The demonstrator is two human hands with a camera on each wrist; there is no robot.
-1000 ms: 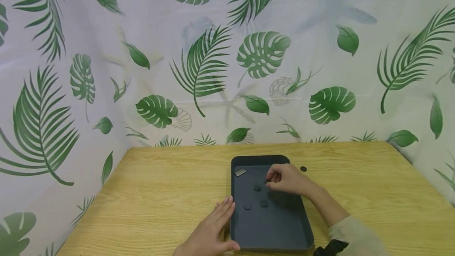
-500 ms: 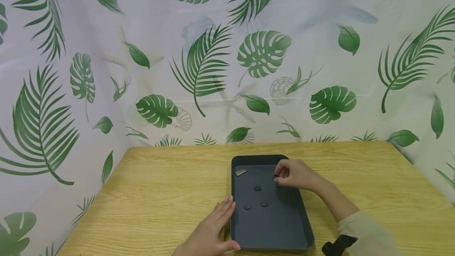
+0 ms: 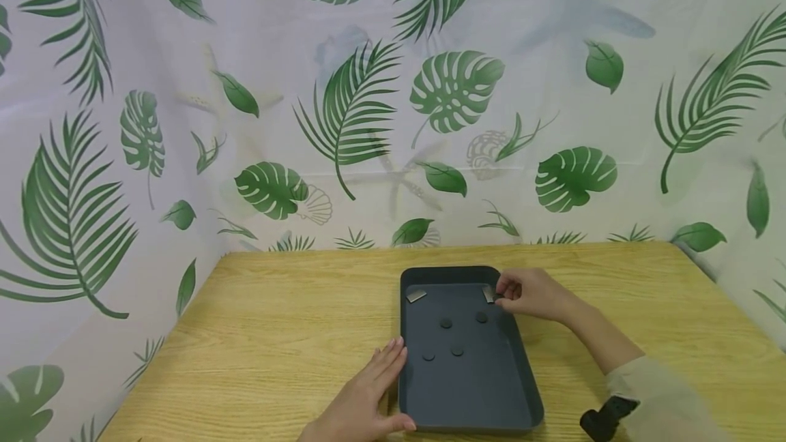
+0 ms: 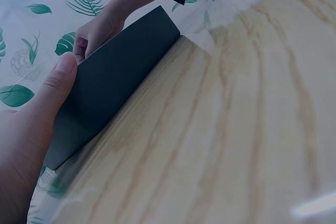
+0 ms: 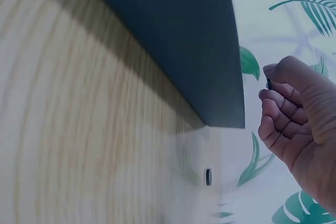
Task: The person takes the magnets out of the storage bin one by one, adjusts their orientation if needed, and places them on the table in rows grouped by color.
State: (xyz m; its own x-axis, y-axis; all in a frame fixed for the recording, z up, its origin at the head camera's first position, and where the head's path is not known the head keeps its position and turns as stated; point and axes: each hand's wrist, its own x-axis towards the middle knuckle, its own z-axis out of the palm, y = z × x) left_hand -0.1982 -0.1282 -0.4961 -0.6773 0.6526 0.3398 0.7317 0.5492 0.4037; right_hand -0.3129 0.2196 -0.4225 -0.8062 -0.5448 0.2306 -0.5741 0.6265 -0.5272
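Note:
A dark grey tray point(image 3: 473, 394) lies on the table. Several small dark discs point(image 3: 457, 352) rest spread over its floor. My right hand point(image 3: 531, 293), over the far right part of the tray, pinches a thin dark disc point(image 5: 269, 83) between thumb and forefinger, its other fingers curled. My left hand point(image 3: 368, 394) rests against the tray's near left corner, fingers straight along the left side; its thumb point(image 4: 60, 80) touches the near wall.
Two silvery rectangular pieces sit in the tray's far corners, a left piece point(image 3: 416, 297) and a right piece point(image 3: 488, 294). Another dark disc point(image 5: 208, 177) lies on the wooden table point(image 3: 295, 319) beyond the tray. A leaf-patterned cloth point(image 3: 368, 121) hangs behind the table.
My right hand has moved right and slightly away across the tray, uncovering a disc on its floor and the right silvery piece. My left hand has stayed put.

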